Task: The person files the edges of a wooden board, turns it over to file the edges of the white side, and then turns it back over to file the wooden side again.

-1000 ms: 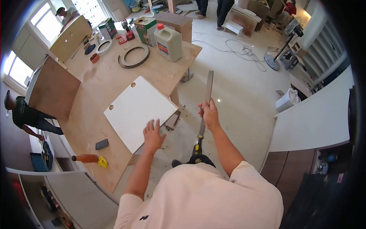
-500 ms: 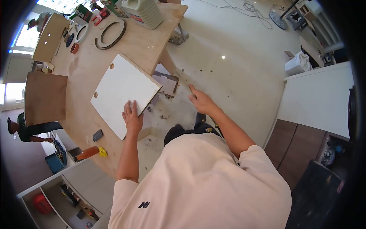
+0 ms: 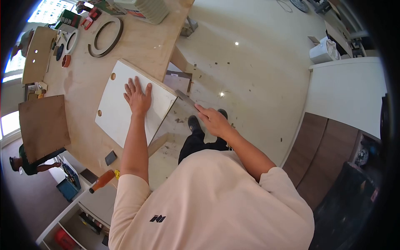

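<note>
A white panel [image 3: 112, 96] with two round holes near its far-left edge lies on the wooden workbench [image 3: 143, 41]. Flat on top of it rests my left hand [image 3: 138, 98], fingers spread. My right hand [image 3: 213, 120] is closed around the end of a long, flat grey tool [image 3: 186, 98], which looks like a file. The tool's far tip is at the panel's right corner, past the bench edge; whether it touches cannot be told.
A coiled edge strip [image 3: 98, 37], a white jug [image 3: 148, 9] and a red tool [image 3: 89, 18] are at the back of the bench. An orange bottle [image 3: 101, 181] lies near its front end. A person [image 3: 29, 162] stands beyond a brown board [image 3: 45, 127].
My left hand has slid farther up the panel with its fingers spread wider. The grey tool in my right hand now shows clearly at the panel's corner. The view has shifted.
</note>
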Demonstrator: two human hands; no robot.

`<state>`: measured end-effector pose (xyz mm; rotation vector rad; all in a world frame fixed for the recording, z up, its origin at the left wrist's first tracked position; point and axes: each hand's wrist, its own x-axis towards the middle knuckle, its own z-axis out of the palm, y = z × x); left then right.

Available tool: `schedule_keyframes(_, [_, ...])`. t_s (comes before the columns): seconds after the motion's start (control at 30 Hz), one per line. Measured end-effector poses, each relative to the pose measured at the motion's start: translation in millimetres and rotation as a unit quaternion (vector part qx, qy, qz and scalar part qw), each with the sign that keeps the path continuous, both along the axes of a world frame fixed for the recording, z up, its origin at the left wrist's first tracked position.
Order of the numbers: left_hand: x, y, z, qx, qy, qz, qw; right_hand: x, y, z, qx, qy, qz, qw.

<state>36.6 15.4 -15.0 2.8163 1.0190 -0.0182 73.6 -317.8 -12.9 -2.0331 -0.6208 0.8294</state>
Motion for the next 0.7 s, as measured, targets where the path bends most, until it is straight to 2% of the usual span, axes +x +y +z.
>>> schedule_keyframes(0.13, [2.9, -1.4, -0.6, 0.013, 0.03, 0.002, 0.999, -8.2, 12.2, 13.8, -0.025, -0.013, -0.017, 0.999])
schedule_keyframes(0.23, [3.2, -3.6, 3.6, 0.012, 0.028, -0.004, 1.0, -3.1, 39.2, -15.3, 0.021, -0.063, -0.053, 0.996])
schedule_keyframes(0.33, [3.2, -1.5, 2.1, 0.01, 0.028, -0.008, 1.0, 17.2, 44.0, -8.0, -0.035, -0.048, -0.032, 0.998])
schedule_keyframes(0.53, [2.0, 0.4, -3.0, 0.005, 0.018, -0.01, 1.0, -14.0, 7.6, 14.2, -0.034, -0.033, -0.027, 0.999])
schedule_keyframes(0.7, [1.7, -0.9, 0.2, -0.001, 0.023, -0.009, 1.0, 12.7, 53.9, -10.4, -0.002, -0.055, -0.032, 0.998])
